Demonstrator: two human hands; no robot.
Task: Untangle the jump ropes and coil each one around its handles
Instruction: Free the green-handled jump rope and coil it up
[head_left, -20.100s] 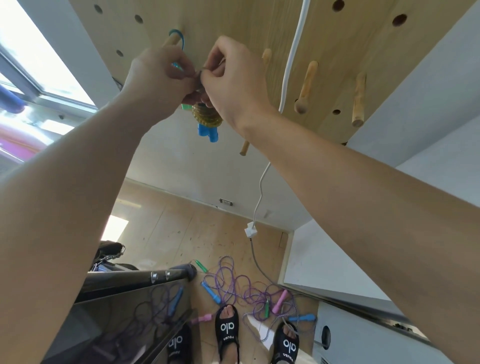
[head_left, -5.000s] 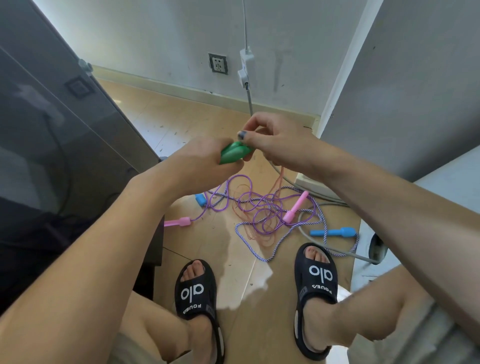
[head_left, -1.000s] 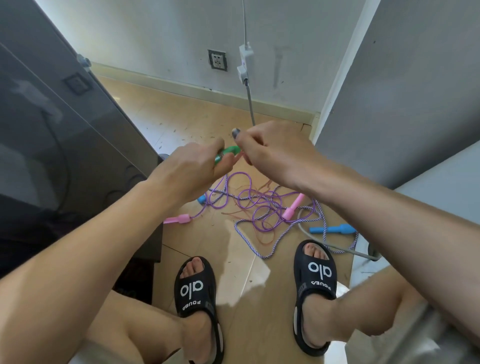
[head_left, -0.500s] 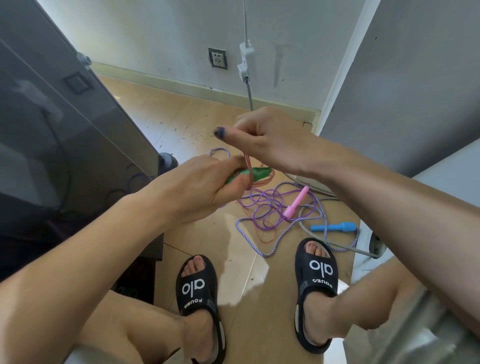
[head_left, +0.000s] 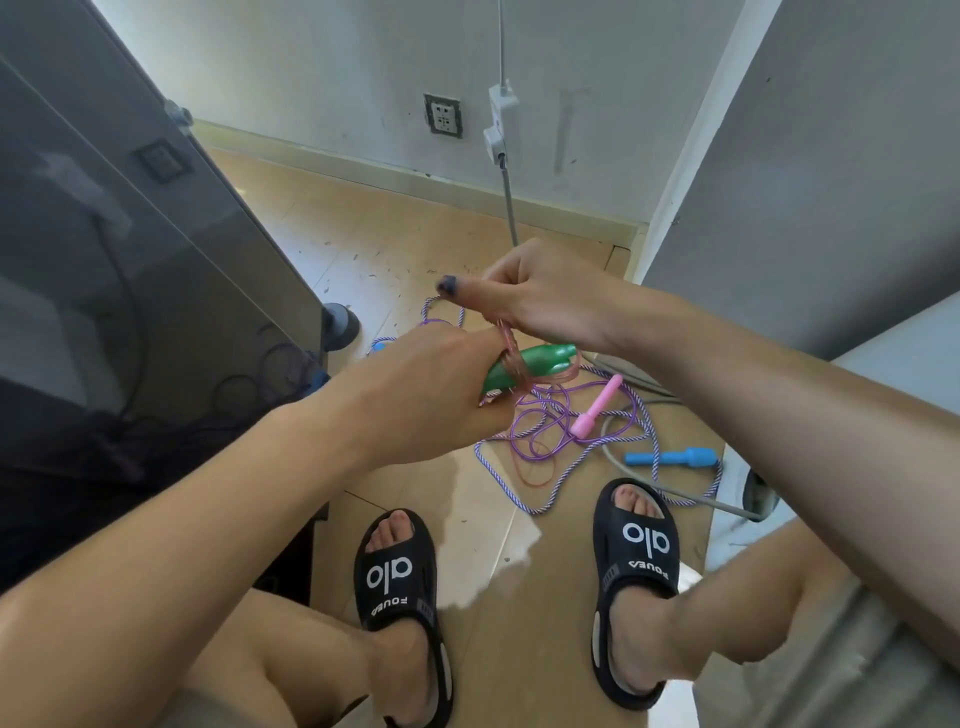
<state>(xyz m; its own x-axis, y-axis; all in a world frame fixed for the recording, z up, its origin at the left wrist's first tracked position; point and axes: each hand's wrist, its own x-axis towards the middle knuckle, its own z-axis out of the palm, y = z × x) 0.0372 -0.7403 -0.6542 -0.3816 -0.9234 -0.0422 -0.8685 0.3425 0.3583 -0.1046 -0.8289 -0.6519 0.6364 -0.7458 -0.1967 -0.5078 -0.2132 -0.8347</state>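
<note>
Green handles (head_left: 535, 364) at frame centre, gripped in left hand (head_left: 436, 389); pink rope (head_left: 511, 358) wrapped round them. Right hand (head_left: 540, 301) at 12 o'clock pinches that rope. Purple rope tangle (head_left: 561, 431), pink handle (head_left: 597, 408), blue handle (head_left: 670, 457) on floor (head_left: 488, 525), 4 o'clock of hands.

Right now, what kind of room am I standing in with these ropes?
Probably a room in a home: a wooden floor with a wall socket above the skirting, a grey cabinet beside you, and jump ropes tangled by your sandals.
</note>
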